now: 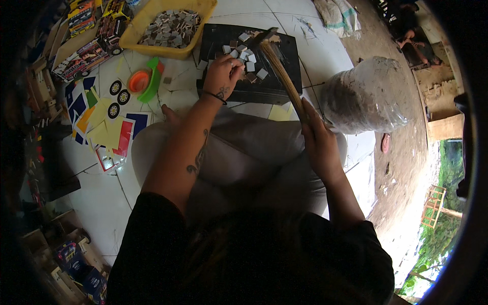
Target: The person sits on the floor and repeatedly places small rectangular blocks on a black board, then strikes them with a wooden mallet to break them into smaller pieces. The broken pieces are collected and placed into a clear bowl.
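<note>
My right hand (316, 133) grips the wooden handle of a hammer (280, 68), whose metal head hangs over a dark flat block (277, 48) on the tiled floor. Several small grey and white square pieces (248, 57) lie on that block. My left hand (222, 73) rests on the block's near left part, fingers pinched on one small piece among the squares. I sit cross-legged in grey trousers (244, 152) behind the block.
A yellow tub (137, 30) of similar small squares stands at the back left. An orange and green plastic thing (145, 81), black wheels and coloured card cut-outs (109, 124) lie to the left. A big clear bag (363, 96) sits at the right; boxed toy trucks (86, 51) far left.
</note>
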A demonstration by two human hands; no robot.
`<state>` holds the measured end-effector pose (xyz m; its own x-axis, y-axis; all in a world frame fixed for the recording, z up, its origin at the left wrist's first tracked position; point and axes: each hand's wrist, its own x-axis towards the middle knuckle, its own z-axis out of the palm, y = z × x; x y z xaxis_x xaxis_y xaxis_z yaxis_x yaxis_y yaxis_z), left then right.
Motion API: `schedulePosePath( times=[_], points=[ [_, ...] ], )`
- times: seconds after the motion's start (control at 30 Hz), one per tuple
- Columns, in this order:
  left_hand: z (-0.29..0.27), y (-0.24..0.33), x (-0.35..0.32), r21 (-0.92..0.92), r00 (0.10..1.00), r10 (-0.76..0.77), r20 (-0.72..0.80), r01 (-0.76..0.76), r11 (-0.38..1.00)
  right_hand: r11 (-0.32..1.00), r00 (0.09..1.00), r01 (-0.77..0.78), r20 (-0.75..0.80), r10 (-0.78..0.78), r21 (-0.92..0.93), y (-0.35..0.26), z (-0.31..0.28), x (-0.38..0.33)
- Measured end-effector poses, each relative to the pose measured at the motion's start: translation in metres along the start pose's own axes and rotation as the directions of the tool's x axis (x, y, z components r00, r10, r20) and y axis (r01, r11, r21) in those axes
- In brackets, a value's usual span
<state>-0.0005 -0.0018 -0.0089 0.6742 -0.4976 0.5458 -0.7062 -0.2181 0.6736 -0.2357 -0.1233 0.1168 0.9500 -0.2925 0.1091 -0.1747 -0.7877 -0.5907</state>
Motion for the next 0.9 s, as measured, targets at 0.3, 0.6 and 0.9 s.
schedulePosePath(
  times=[0.3, 0.6, 0.9],
  points=[
    [0.002, -0.004, 0.000, -0.019, 0.999, 0.033, 0.000, -0.033, 0.999, 0.982, 0.999, 0.029, -0.016, -0.033, -0.185, 0.004, 0.011, -0.004],
    [0.003, -0.005, 0.000, 0.023, 0.999, 0.048, -0.013, -0.048, 0.999, 0.994, 0.998, 0.032, -0.041, -0.037, -0.109, 0.006, 0.010, -0.003],
    [0.001, -0.001, -0.001, -0.046, 1.000, 0.003, -0.013, -0.003, 0.999, 0.996, 0.990, 0.092, -0.108, -0.093, -0.011, 0.011, 0.014, 0.000]
  ],
)
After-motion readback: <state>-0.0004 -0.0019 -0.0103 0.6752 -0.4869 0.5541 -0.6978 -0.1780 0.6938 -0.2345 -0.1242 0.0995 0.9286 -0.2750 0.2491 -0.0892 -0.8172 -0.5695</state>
